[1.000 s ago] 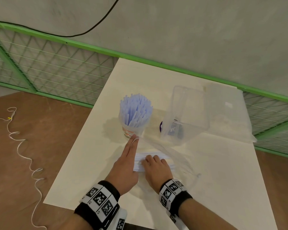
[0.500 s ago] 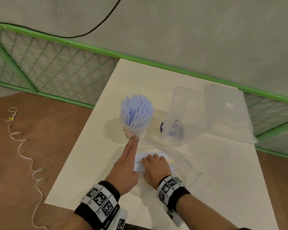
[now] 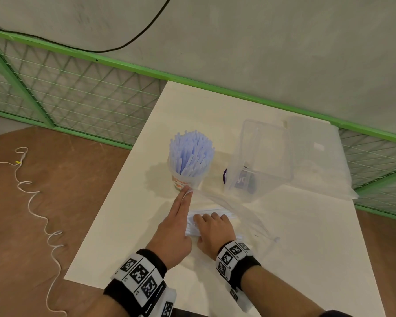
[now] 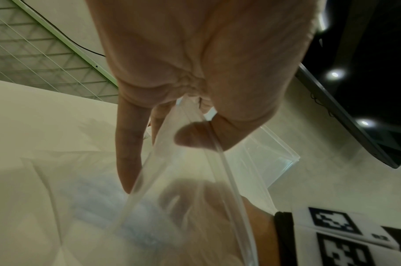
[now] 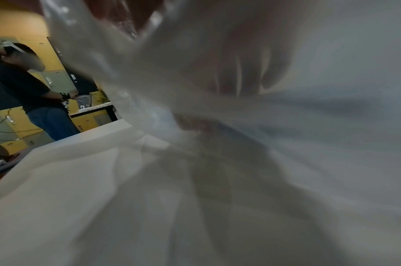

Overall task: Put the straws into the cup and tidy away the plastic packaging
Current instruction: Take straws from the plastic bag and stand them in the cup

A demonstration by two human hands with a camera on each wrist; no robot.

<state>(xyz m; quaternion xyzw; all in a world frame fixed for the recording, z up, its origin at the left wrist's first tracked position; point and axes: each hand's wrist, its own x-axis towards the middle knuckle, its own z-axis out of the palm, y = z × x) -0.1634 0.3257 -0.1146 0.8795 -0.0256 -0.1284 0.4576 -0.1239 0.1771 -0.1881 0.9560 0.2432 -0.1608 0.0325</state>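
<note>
A paper cup [image 3: 185,181] packed with pale blue straws [image 3: 191,152] stands upright mid-table. In front of it lies a clear plastic bag [image 3: 240,212] with more straws [image 3: 215,211] inside. My left hand [image 3: 186,192] lifts the bag's mouth, with the fingers stretched toward the cup's base. The left wrist view shows the thumb [image 4: 195,135] pinching the bag rim [image 4: 220,162] against the fingers. My right hand [image 3: 207,219] reaches inside the bag, its fingers curled over the straw bundle. In the right wrist view it is only a blur behind the plastic [image 5: 217,90].
A clear plastic box [image 3: 263,156] stands right of the cup, with a purple item [image 3: 240,179] at its base. A flat clear plastic sheet [image 3: 318,161] lies behind it at the table's right edge. A green mesh fence [image 3: 78,99] runs behind. A person [image 5: 31,86] stands far off.
Both hands keep their hold and place. Only the right forearm has swung slightly.
</note>
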